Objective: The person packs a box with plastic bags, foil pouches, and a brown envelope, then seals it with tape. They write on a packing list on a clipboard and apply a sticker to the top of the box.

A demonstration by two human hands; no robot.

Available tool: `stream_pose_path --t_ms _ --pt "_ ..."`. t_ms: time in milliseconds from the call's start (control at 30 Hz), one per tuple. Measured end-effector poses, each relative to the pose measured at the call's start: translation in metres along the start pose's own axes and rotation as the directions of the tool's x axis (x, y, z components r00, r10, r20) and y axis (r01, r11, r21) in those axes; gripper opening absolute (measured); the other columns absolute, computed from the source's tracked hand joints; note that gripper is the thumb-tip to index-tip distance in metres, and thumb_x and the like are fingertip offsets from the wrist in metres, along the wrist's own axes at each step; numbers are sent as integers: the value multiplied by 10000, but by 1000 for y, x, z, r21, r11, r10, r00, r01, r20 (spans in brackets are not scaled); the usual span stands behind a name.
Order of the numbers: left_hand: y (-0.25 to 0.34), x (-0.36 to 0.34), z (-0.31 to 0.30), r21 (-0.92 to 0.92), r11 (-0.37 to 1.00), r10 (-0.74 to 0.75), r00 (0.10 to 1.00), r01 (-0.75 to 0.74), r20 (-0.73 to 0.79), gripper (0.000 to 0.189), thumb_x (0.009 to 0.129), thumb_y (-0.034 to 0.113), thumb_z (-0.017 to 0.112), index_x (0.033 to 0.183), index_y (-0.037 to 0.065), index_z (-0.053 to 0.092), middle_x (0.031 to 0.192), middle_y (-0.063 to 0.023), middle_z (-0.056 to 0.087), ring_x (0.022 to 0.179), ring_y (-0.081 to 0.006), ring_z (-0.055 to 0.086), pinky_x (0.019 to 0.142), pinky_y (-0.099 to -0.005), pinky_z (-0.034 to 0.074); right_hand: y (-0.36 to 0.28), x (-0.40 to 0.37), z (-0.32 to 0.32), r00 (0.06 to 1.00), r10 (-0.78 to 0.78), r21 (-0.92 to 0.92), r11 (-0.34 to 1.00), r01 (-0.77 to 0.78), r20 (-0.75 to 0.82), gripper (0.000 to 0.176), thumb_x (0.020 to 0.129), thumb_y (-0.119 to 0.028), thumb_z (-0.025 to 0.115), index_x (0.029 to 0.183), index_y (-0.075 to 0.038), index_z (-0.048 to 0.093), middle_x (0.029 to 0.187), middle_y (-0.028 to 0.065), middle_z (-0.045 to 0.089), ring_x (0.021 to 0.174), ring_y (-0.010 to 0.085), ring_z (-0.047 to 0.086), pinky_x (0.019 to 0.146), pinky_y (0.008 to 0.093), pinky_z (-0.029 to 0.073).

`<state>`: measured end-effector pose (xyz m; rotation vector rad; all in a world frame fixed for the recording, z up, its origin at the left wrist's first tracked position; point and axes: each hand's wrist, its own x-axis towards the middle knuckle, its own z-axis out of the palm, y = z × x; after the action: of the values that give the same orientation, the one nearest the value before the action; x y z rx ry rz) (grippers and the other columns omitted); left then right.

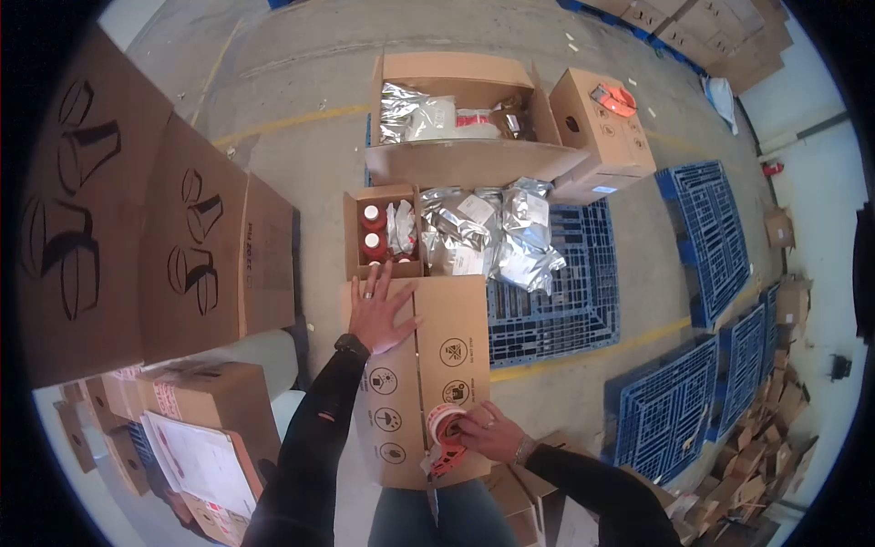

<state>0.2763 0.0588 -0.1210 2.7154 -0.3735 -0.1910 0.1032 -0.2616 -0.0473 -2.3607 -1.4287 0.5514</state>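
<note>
Below the centre stands a cardboard box with printed symbols, its two top flaps meeting at a seam. My left hand lies flat across the far part of the seam, fingers spread. My right hand is wrapped round a red tape dispenser with a roll of tape, held at the near end of the seam. A strip of tape hangs down at the box's near edge. Just beyond the box is a small open carton of red bottles with white caps. Silver foil bags lie to its right.
Behind is a large open box of bags; a closed box bears an orange object. Blue pallets lie beneath and at right. Tall boxes stand left; papers rest on a box lower left.
</note>
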Motion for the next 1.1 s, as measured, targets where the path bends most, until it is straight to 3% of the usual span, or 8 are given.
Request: stream_pose_path --t_ms 133,233,333,733,833,933,1000,1100 --pt "10 11 -6 -28 942 -336 942 335 -23 1154 708 763 758 1642 226 347 1731 -157 192 1611 -398 81 1172 -797 40 2 7 3 936 234 92 972 -217 -264 384 875 -225 674 1253 -169 636 1333 108 583 1246 301 552 1016 565 442" --pt "12 18 -20 -65 922 -370 917 382 152 1216 604 770 816 1592 183 417 1613 -158 366 1557 -415 190 1152 -806 23 -32 1 42 579 776 512 613 -601 -250 416 897 -348 694 1244 -126 638 1246 192 650 1166 376 625 971 545 497" --pt "16 23 -38 -6 923 -373 898 385 234 1147 597 758 829 1526 177 488 1481 -122 473 1475 -401 306 1151 -786 80 -65 32 21 210 881 592 -95 -800 425 547 908 -506 671 1219 -58 621 1087 263 699 1046 469 675 881 552 543" --pt "8 21 -15 -123 932 -346 938 340 -30 931 569 723 865 1295 177 659 1303 -60 588 1357 -328 426 1136 -661 132 -62 31 74 304 878 647 -8 -762 370 600 939 -480 625 1340 -36 573 1136 270 717 1053 453 703 894 533 560" --pt "2 21 -9 -139 927 -359 932 349 -55 905 568 722 865 1267 182 665 1253 -44 597 1344 -304 426 1134 -661 127 -55 22 102 541 803 958 -127 -258 252 395 1057 -291 578 1368 -47 575 1248 141 713 1146 298 702 948 434 569" --pt "-2 22 -5 -142 920 -377 924 366 -63 854 573 715 865 1218 186 682 1234 -30 592 1339 -295 422 1133 -669 122 -38 29 -9 619 580 787 -608 -103 529 453 1009 -190 617 1444 -69 571 1213 125 740 1086 236 722 887 373 585" --pt "-1 22 -4 -142 919 -381 920 367 -87 828 581 716 861 1198 190 692 1230 -22 594 1332 -298 430 1133 -675 121 -3 57 -64 888 391 803 -594 43 241 418 1003 -151 649 1407 -59 602 1219 110 736 1076 211 719 874 346 595" --pt "-1 23 -1 -143 917 -388 916 373 -100 798 594 719 853 1183 203 703 1234 -11 595 1325 -301 442 1139 -688 117 43 79 -93 968 209 908 -418 -38 137 386 969 -131 722 1333 -32 641 1205 98 734 1047 190 714 855 337 614"
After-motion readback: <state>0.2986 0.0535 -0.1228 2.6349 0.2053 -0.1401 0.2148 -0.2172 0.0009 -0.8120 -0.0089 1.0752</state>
